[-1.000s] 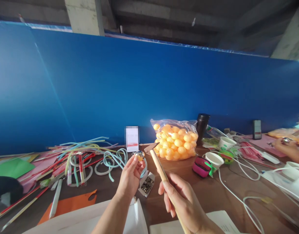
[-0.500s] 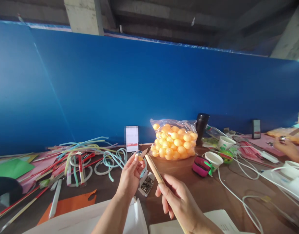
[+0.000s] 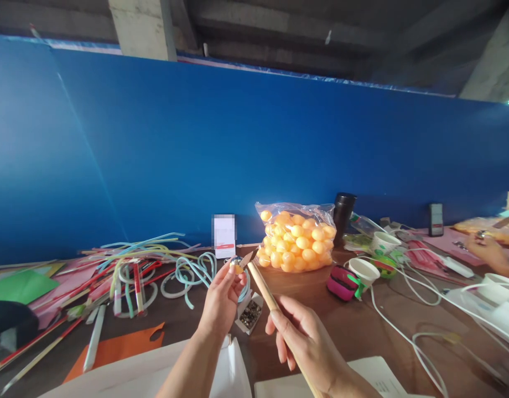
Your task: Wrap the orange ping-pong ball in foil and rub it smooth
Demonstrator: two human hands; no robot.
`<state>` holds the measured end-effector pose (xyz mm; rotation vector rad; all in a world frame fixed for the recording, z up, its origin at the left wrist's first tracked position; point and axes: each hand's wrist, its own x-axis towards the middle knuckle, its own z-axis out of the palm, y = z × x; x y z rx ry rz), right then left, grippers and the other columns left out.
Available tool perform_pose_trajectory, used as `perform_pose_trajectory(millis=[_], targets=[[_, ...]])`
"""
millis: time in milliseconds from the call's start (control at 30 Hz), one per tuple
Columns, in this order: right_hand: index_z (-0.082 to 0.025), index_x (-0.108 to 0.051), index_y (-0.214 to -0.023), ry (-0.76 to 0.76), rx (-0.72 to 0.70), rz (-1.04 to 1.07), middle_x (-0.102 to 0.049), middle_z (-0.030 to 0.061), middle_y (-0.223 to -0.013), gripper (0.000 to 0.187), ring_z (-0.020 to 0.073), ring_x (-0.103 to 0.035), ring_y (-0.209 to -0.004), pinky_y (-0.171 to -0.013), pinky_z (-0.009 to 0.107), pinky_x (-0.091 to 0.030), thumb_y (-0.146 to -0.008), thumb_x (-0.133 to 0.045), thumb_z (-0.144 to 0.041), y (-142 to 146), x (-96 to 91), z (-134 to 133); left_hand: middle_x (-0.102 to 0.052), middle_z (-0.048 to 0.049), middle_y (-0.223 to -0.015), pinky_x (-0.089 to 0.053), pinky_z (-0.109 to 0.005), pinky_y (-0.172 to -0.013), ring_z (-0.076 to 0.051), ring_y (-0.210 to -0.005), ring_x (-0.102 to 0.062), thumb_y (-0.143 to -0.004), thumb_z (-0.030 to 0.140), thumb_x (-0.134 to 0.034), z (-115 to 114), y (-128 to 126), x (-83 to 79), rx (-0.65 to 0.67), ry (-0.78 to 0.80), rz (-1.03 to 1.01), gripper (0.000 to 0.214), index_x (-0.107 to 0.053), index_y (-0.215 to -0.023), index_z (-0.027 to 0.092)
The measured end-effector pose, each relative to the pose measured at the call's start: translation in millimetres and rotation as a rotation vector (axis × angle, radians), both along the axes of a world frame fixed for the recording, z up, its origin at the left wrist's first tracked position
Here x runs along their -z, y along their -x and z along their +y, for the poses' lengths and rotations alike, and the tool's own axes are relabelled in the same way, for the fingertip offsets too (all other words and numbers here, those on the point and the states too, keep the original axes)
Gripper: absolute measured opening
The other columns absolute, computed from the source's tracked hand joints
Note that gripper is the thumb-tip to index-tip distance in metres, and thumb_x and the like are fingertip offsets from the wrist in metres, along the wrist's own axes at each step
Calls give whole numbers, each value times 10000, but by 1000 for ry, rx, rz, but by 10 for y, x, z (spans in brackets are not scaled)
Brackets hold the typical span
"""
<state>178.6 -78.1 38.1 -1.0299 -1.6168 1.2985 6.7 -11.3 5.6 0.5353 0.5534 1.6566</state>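
Note:
Between the thumb and fingers of my left hand [image 3: 222,301] is a small shiny round piece [image 3: 237,263], silvery on top and yellowish below. My right hand [image 3: 298,337] is wrapped round the wooden handle of a hammer [image 3: 263,287]. Its dark metal head points toward the shiny piece, very close to it; whether they touch I cannot tell. Just below, a small open box [image 3: 250,314] of tiny metal pieces stands on the table. A clear bag of orange balls [image 3: 298,241] sits behind my hands.
Tubes and sticks [image 3: 134,265] lie heaped at left, by coiled pale-blue tubing [image 3: 192,273]. A phone [image 3: 224,237] stands against the blue wall. At right are a purple pouch [image 3: 341,283], paper cups [image 3: 364,271], white cables [image 3: 398,331] and another person's hand [image 3: 489,251]. White sheets [image 3: 196,370] lie in front.
The small shiny piece has turned slightly in my left fingers and shows more of its surface. Both hands have stayed almost in place.

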Motion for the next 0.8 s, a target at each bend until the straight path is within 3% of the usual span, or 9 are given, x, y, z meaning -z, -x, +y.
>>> perform_pose_trajectory(millis=[333,567,800], targets=[[-163,-561,-820,-23,-4,59,-530,-43,-534,387,65,-439,-381,-382,177,-338,-942,-484,-522,-21,-19,-33,-654,-23,-805,-529,-215,-703,-98,-704,-613,-746,259,-737,8,6,10,14,0,-6,168,-686,-859,144],[-160,-575,-851,-55,-24,-26,-613,2,-737,357,35,-458,-385,-357,150,-337,-959,-472,-484,5,29,-22,-639,-32,-819,-528,-213,-698,-102,-715,-604,-771,248,-714,12,11,20,28,-9,-16,146,-677,-849,130],[-166,-577,-860,-58,2,-36,-576,-29,-626,348,48,-452,-378,-361,155,-322,-963,-462,-477,-12,27,-8,-632,-27,-802,-527,-227,-712,-105,-709,-600,-754,260,-732,5,5,24,10,-11,-4,164,-674,-851,140]])
